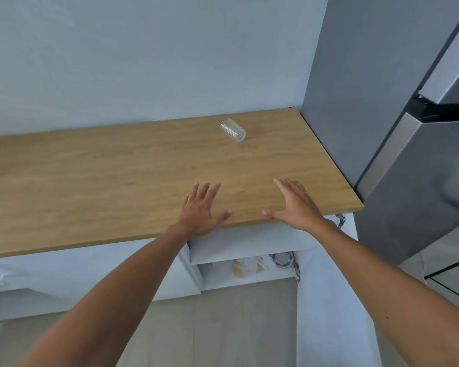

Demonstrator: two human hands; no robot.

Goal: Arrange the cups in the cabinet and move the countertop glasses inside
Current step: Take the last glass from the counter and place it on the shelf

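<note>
Head view: both bare forearms reach forward from the lower corners, palms down over the front edge of the wooden countertop (117,186). The left hand (200,209) has its fingers spread and straight, holding nothing, thumb pointing right. The right hand (296,205) is likewise flat and empty, fingers extended together, thumb pointing left toward the other thumb; the two hands are near each other but apart. Whether the palms actually touch the wood cannot be told.

Below the counter edge, the cabinet (239,245) stands open; its inside is mostly hidden by the countertop and arms. Only a blue-and-white dish (282,259) and some pale, blurry items beside it show on a shelf.

Farther back, a single clear glass (233,132) sits on the countertop near the wall, well apart from both hands. A pale wall (143,62) rises behind, and a grey refrigerator (382,115) borders the counter's right end.
</note>
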